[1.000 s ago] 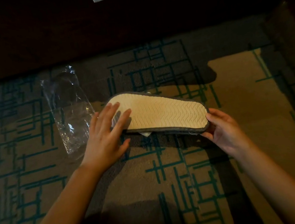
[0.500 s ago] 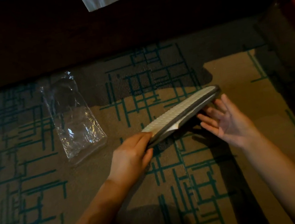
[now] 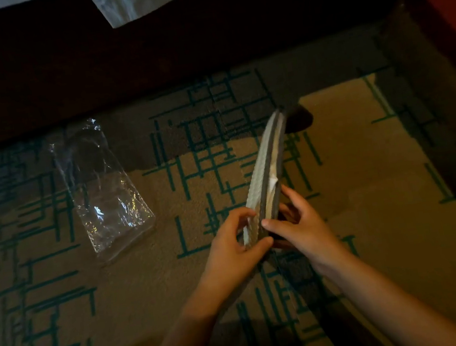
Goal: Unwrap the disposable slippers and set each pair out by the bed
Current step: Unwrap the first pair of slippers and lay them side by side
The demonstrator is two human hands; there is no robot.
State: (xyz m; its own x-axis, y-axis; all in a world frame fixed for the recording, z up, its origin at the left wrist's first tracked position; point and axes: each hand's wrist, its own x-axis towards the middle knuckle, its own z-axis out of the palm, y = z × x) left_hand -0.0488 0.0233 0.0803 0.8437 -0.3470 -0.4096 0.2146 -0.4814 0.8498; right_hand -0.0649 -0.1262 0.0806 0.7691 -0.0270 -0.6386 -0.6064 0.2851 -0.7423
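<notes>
Right now the left hand (image 3: 232, 247) and the right hand (image 3: 298, 226) are both gripping the near end of the pair of slippers (image 3: 266, 173), which is standing on edge, two soles pressed flat against each other, the far tip pointing away toward the dark bed base (image 3: 147, 66). Left fingers (image 3: 241, 215) are curling over the pale ribbed sole with the thumb pinching from below; right fingers (image 3: 291, 193) are wrapping the grey-edged side, thumb laid across the seam between the two. Nothing is sitting between the fingertips but the slippers themselves. The empty clear wrapper (image 3: 103, 187) is lying well off to the left of the left fingers, on the patterned carpet (image 3: 368, 182). To part the pair cleanly, I judge each thumb should be working into the seam and peeling outward slowly (thin disposable soles are probably bending and tearing easily), one slipper per hand, then laying them side by side, soles down, near the bed
</notes>
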